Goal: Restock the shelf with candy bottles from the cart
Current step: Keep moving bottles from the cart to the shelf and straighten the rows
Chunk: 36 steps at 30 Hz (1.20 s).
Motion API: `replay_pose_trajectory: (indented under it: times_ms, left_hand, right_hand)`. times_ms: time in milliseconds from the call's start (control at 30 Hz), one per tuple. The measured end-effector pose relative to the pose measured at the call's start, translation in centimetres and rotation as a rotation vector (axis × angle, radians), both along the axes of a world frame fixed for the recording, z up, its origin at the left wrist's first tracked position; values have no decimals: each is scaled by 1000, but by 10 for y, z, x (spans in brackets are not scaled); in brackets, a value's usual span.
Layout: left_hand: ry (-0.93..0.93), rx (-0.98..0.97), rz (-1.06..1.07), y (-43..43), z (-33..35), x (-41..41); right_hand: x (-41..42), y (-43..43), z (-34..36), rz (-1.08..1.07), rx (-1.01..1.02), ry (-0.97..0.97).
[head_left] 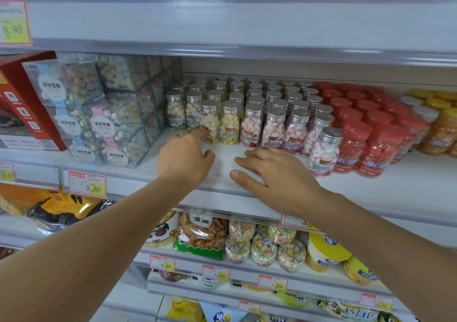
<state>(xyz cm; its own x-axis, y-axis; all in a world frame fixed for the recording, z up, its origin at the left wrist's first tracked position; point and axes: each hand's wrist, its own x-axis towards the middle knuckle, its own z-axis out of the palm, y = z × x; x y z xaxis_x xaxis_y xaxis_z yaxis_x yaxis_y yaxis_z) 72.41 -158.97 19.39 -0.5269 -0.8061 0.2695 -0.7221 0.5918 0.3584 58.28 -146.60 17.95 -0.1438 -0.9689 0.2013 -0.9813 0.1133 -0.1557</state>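
Listing hazards first: one pink bottle (324, 152) stands forward of its row on the shelf (395, 181), just beside the right hand (277, 176); a sideways sweep of that hand could likely knock it into the red-capped bottles (356, 138) or off the front edge. The candy bottles (247, 109) are packed close, so a nudge to the yellow bottle (209, 122) may topple its neighbours. Left hand (184, 158): fingers loosely extended, tips at the yellow bottle's base, gripping nothing. Right hand: spread flat, palm down on bare shelf, holding nothing (the cart is out of view).
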Motion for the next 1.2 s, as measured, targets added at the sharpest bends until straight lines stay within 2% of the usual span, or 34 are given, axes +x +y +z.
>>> replay_pose_trajectory:
  times_ms: [133,500,833,1200]
  left_hand:
    - [76,-16,-34,5,-1,0]
    - [-32,66,-82,1,4,-10]
    - [-160,30,-167,0,2,-9]
    - [43,-104,-173,31,-1,11]
  right_hand:
    - [2,0,0,-4,0,33]
    - [2,1,0,-1,-11,56]
    - [2,2,1,3,-15,59]
    - [3,3,0,33,-42,50]
